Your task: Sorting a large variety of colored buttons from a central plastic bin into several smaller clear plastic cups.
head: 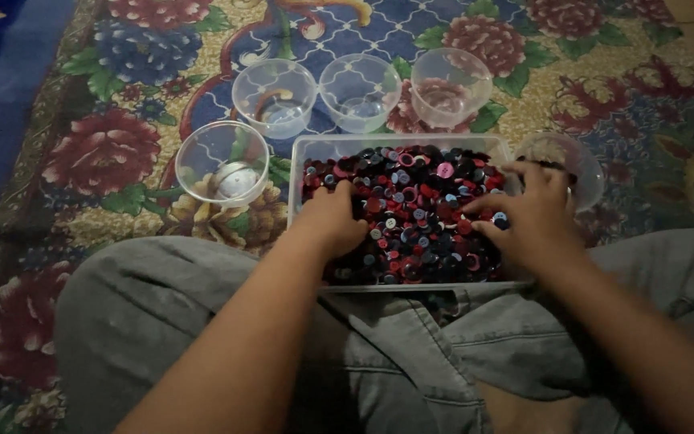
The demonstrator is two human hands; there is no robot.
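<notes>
Knees [162,321] are hugging a tub [315,149] of buttons [419,209]. Both hands, left [332,219] curled and right [528,213] spread, are digging in. Empty cups [359,90] are waiting at twelve o'clock.

Clear glossy plastic tub [315,149] and cups [275,96]; shiny plastic buttons [419,213] (mostly dark); woven matt carpet [90,153].
</notes>
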